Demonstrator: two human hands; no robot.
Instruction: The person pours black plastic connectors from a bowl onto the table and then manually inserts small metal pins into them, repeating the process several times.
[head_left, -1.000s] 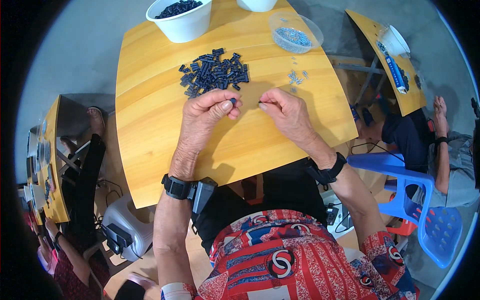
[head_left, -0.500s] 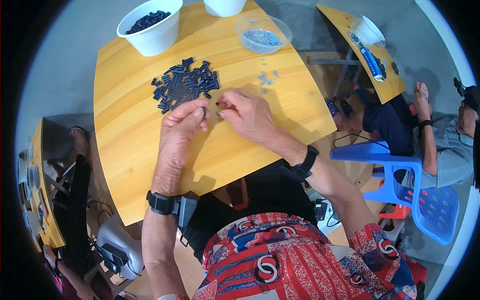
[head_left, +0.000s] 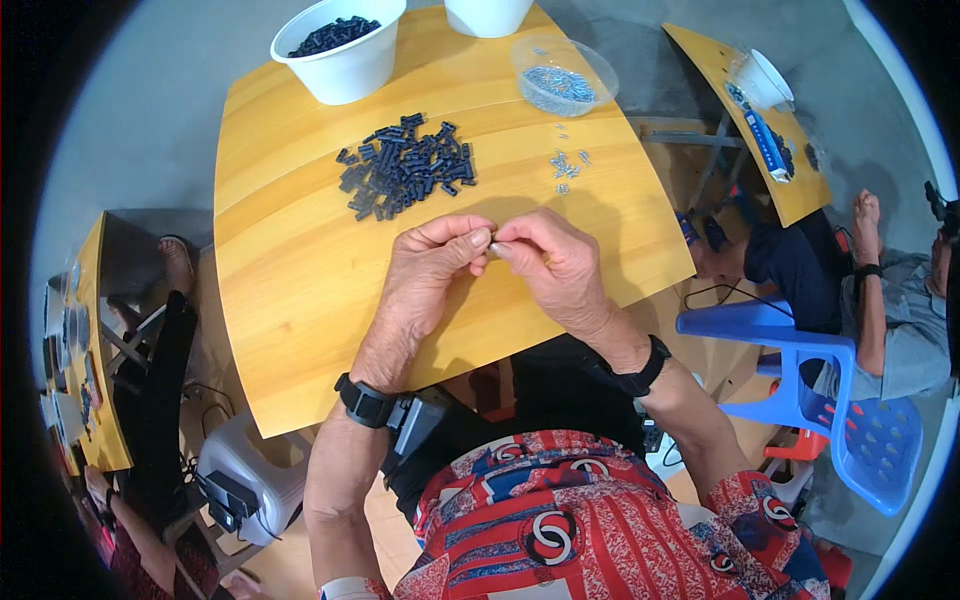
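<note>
Two-handed pinch at a worktop (head_left: pixel 290 310), with positions given relative to the heap of black parts (head_left: pixel 410 165). The left hand (head_left: pixel 435 262) and right hand (head_left: pixel 562 268) lie on the person's side of the heap, the right hand farther to its right, with their fingertips meeting. Each grip is narrowed to a pinch of thumb and forefinger on a small piece (head_left: pixel 492 240), largely covered by the fingertips; its shape cannot be told. This piece lies on the near side of the heap, slightly to its right and apart from it. To the right of the heap is a loose scatter of small silvery parts (head_left: pixel 568 165); beyond it and to the right, a clear round bowl (head_left: pixel 606 82) contains more of the same kind. Beyond the heap and to its left stands a white tub (head_left: pixel 350 78) filled with black parts; a second white tub (head_left: pixel 488 20), partly cut off by the frame, stands beyond the heap and to its right. A dark wristband (head_left: pixel 365 402) encircles the left wrist, on the near side of the heap.
</note>
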